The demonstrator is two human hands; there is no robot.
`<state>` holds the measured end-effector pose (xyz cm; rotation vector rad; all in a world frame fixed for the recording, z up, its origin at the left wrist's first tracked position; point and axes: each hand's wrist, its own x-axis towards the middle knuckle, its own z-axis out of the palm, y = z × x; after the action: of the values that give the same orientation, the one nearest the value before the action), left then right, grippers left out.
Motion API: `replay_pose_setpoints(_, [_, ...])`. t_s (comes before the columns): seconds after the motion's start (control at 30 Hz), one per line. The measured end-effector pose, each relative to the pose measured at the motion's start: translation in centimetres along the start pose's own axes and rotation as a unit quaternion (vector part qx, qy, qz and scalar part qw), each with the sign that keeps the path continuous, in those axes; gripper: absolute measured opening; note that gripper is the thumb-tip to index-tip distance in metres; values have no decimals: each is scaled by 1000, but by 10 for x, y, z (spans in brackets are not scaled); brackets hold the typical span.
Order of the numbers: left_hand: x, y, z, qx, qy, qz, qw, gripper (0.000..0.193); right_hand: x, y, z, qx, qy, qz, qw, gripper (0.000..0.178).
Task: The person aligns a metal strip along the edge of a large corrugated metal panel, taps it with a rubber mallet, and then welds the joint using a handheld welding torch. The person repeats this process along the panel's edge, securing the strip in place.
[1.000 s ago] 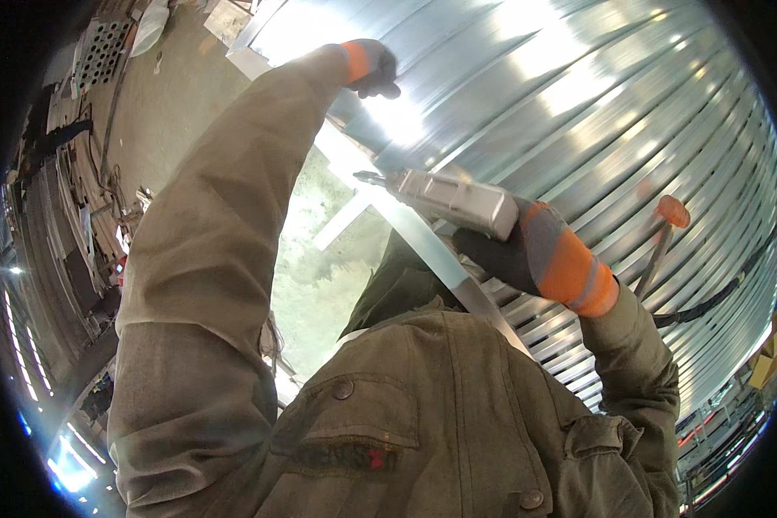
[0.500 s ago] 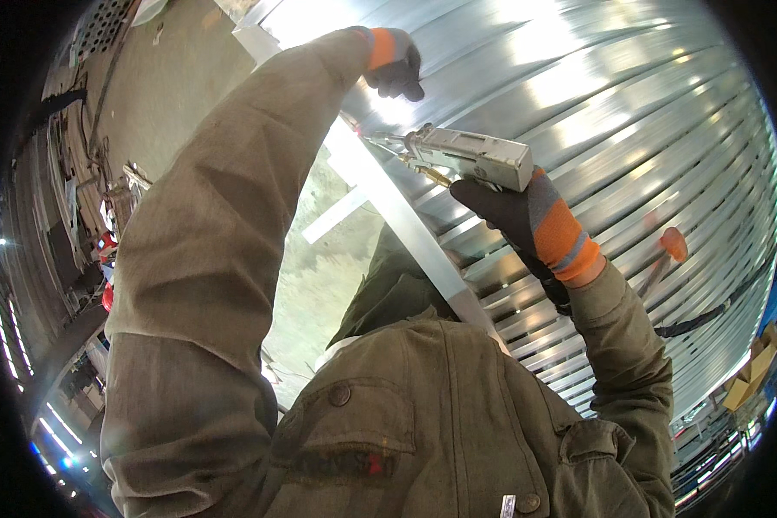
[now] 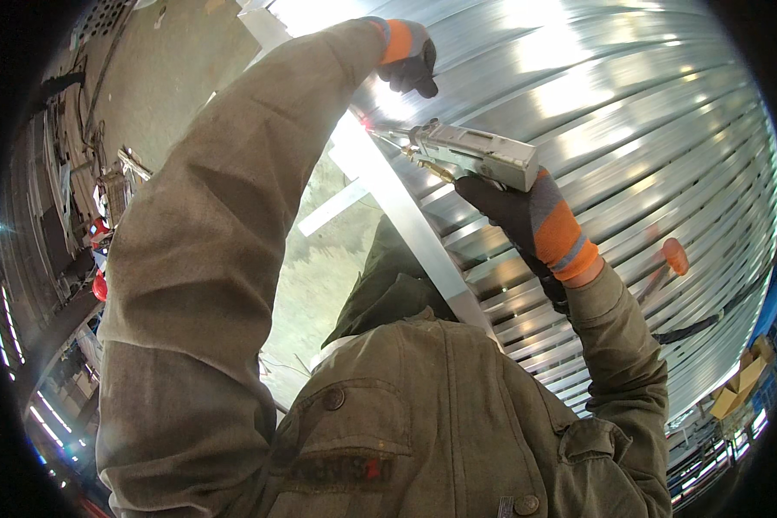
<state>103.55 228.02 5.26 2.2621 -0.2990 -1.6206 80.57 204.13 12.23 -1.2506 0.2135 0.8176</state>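
Observation:
My right hand (image 3: 518, 211), in a black, grey and orange glove, grips a silver handheld laser welding gun (image 3: 479, 151) with a thin nozzle and a brass-coloured fitting beneath. Its tip touches or nearly touches the edge of a flat pale metal strip (image 3: 406, 211), where a small red glow shows. Beyond the tip, my left hand (image 3: 410, 62), gloved alike, rests closed on the shiny metal slats (image 3: 578, 104), one finger or thumb sticking out. No object shows in it, though its palm side is hidden. The slats lie side by side, meeting the strip at an angle.
An orange-headed hammer-like tool (image 3: 674, 256) lies on the slats at right, near a black hose (image 3: 695, 328). A short metal piece (image 3: 332, 207) juts from the strip over the concrete floor (image 3: 177, 82). Cardboard (image 3: 738, 388) stands at far right; a red object (image 3: 100, 287) at left.
The left hand and gun tip have shifted slightly right and up in the picture, along with a small shift of the whole view. The red glow at the tip looks a little larger.

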Motion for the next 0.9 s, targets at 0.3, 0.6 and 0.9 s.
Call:
replay_pose_setpoints(0.3, [-6,4,3,17,10,11,1000,28,5,8,-3,-82,-14,-59,995,41])
replay_pose_setpoints(0.6, [-14,5,2,48,27,34,998,32,9,7,-7,-214,-9,-72,974,43])
replay_pose_setpoints(0.9, [-16,15,6,89,41,-3,995,30,5,1,3,-167,46,-42,984,42])
